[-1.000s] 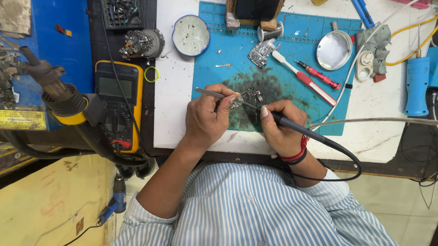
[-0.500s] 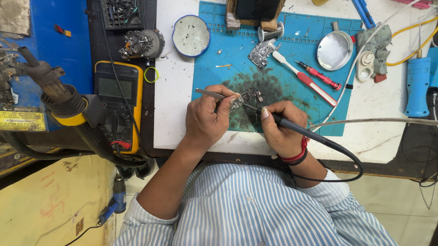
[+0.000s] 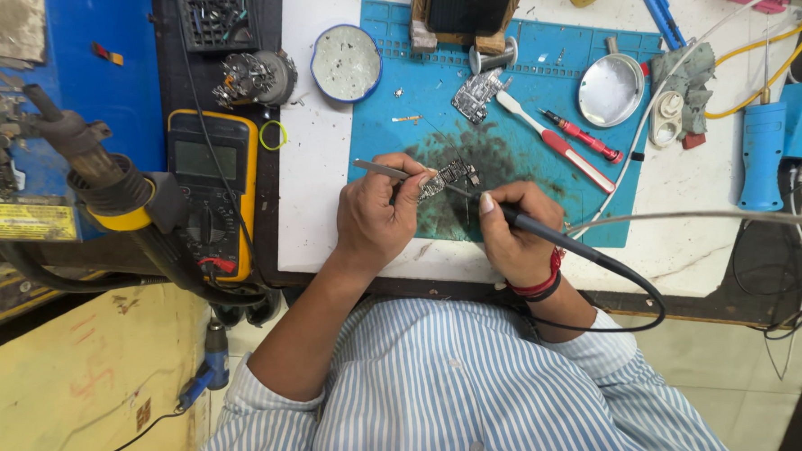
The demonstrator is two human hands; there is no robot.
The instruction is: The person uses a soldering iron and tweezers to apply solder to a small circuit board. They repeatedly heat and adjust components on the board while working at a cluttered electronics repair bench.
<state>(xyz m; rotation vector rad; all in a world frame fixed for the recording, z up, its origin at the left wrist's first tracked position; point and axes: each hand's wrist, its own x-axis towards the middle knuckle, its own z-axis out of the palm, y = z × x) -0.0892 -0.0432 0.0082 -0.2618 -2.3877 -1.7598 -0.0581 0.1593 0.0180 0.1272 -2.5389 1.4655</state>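
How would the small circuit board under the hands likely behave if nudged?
The circuit board looks thin and small, so probably light and quick to slide on the blue mat. It seems stiff, yet its exposed parts are likely fragile. The left hand steadies it with tweezers.

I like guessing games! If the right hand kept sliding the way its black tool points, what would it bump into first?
Most likely the small circuit board. The right hand aims its black soldering iron up and left, and the tip already sits at the board, beside the tweezers in the left hand. Height is hard to judge.
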